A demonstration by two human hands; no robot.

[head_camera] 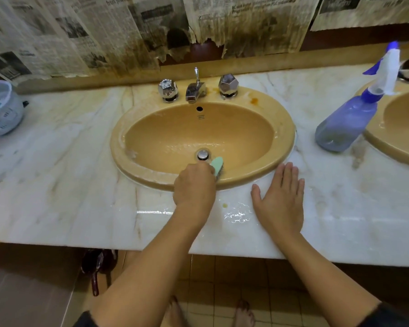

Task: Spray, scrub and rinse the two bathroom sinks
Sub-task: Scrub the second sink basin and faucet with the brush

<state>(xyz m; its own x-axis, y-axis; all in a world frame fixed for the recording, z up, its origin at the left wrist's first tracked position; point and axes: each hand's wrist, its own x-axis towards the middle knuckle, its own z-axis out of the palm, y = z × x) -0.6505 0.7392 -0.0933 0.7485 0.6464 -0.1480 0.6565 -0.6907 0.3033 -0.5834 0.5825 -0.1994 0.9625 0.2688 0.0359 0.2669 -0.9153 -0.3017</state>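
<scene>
Countertop [57, 185]: white veined marble, running left to right, wet patches near its near edge.
Centre sink [286, 128]: tan oval basin set in the countertop, wet inside, drain plug [203, 154] at the near side of the bowl.
Second sink [387, 138]: same tan colour, partly in view at the far right.
Spray bottle [347, 121]: blue, standing on the countertop between the two sinks.
Right hand [281, 197]: flat on the countertop, fingers straight and spread, just beside the centre sink's near-right rim, holding nothing.
Left hand [194, 187]: fingers curled round a green scrub brush [217, 164], pressed to the bowl's near wall just beside the drain plug.
</scene>
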